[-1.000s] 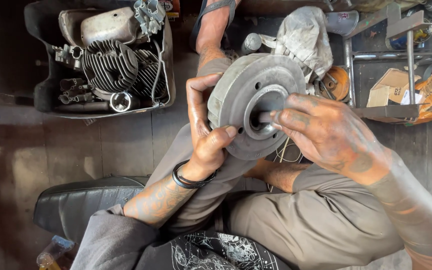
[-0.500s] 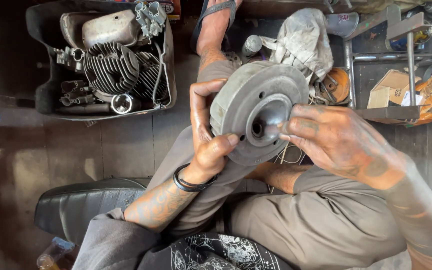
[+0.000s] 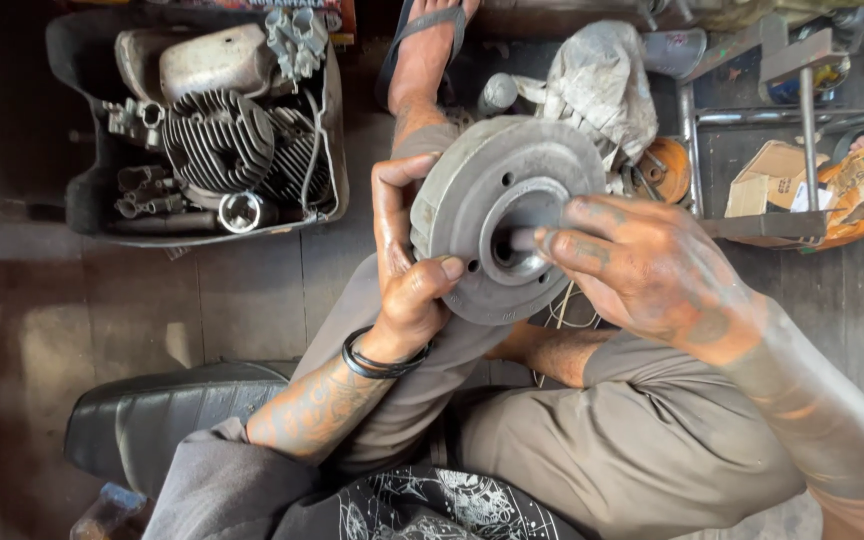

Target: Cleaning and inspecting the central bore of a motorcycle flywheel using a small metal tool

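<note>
Grey round flywheel [image 3: 497, 215] held up over the lap, hub bore facing the camera, tilted a bit more face-on than half a second ago. Left hand [image 3: 407, 265] clamps its left rim, thumb on the face, grip unchanged. Right hand [image 3: 642, 270] has slid down-right; its fingertips [image 3: 552, 240] now curl into the centre bore, narrow. Far left: black tub [image 3: 87, 190] with a finned cylinder [image 3: 207, 140] and loose parts, unmoved. Far right: rag [image 3: 597, 85], cardboard box [image 3: 767, 175].
</note>
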